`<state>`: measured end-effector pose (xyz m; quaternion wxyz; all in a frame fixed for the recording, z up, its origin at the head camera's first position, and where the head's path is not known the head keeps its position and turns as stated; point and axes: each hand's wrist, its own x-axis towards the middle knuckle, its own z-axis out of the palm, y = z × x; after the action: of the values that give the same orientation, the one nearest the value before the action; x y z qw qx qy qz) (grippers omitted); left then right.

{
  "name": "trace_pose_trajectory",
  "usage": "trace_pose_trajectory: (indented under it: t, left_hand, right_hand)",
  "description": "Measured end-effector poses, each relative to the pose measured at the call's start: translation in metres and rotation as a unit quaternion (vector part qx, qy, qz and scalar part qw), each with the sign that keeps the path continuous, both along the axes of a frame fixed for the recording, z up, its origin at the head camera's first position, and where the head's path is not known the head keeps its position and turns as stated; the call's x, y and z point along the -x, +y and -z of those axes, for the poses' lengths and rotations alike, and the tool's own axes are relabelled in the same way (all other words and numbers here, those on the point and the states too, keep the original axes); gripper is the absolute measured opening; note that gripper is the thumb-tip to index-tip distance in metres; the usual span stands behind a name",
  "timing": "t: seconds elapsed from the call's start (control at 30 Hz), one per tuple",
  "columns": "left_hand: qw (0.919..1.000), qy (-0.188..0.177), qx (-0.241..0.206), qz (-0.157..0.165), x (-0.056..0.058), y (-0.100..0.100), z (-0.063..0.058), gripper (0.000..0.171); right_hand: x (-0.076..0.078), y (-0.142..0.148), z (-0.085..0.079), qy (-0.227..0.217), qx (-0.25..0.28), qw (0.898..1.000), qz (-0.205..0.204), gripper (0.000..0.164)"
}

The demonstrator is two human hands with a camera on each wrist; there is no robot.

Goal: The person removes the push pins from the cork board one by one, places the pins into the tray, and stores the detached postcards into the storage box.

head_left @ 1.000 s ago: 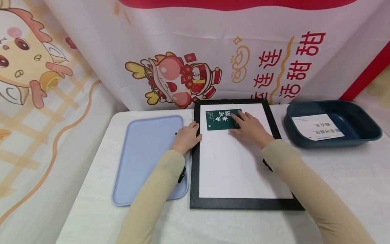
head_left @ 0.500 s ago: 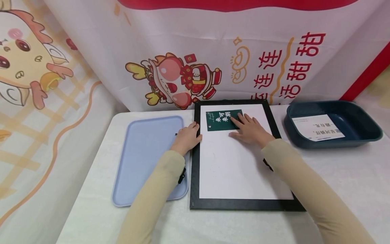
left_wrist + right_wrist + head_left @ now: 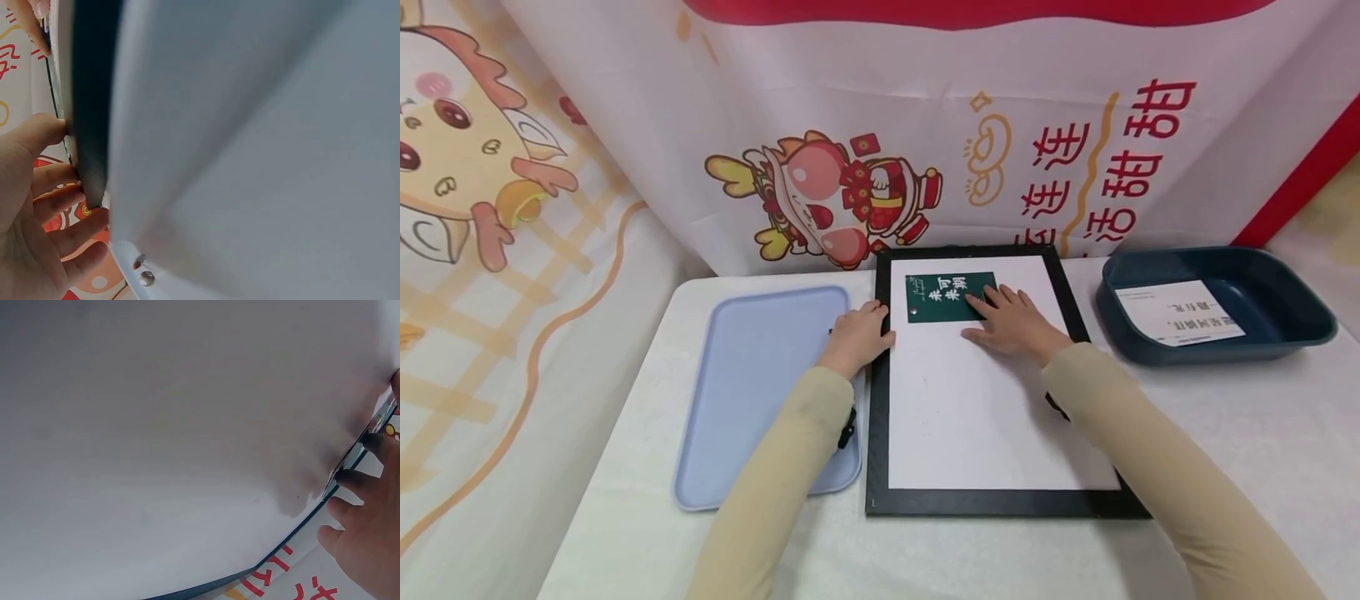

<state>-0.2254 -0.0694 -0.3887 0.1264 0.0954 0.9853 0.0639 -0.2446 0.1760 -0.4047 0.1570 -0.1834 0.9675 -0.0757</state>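
Observation:
A black-framed white board [image 3: 992, 417] lies flat on the table. Near its top left is a dark green card [image 3: 934, 312] with white characters and a small hole in one corner. My right hand [image 3: 1017, 323] rests over the card's right end, fingers spread, fingertips on it. In the right wrist view, the right hand [image 3: 369, 506] shows at the right edge, its fingertips at the card. On the frame's left side rests my left hand [image 3: 854, 340]. The left wrist view shows the left hand [image 3: 44, 212] with thumb and fingertips against the frame's dark edge, fingers apart.
Left of the board lies a light blue tray [image 3: 760, 383], partly under the left forearm. To the right stands a dark blue basin [image 3: 1285, 308] with a white printed card [image 3: 1180, 312] inside. A printed cloth [image 3: 880, 92] hangs behind the table.
My right hand's fingers have shifted slightly on the green card, uncovering a little more of its lower right. The left hand has stayed at the frame.

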Motion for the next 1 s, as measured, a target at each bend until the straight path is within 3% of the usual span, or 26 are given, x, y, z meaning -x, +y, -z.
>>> trace_pose_trajectory:
  t: [0.2,0.33,0.53,0.8,1.0]
  left_hand:
    - [0.9999,0.007,-0.008,-0.013,0.004,0.005,-0.008,0.054]
    - [0.997,0.004,-0.064,-0.043,0.007,0.009,-0.01,0.045]
    - [0.981,-0.014,-0.173,-0.086,0.016,0.016,-0.012,0.032]
    - [0.9558,-0.05,-0.263,-0.121,0.02,0.026,-0.013,0.038]
    - [0.9526,-0.061,-0.275,-0.114,0.026,0.03,-0.005,0.042]
  right_hand:
    - [0.0,0.0,0.002,0.004,-0.008,1.0,-0.001,0.073]
    - [-0.001,0.0,0.003,0.0,-0.005,1.0,-0.002,0.073]
    - [0.0,0.0,0.003,-0.012,-0.002,1.0,0.003,0.073]
    - [-0.001,0.0,0.0,-0.02,-0.005,1.0,0.008,0.072]
    - [-0.001,-0.001,0.001,-0.015,-0.009,1.0,0.006,0.072]
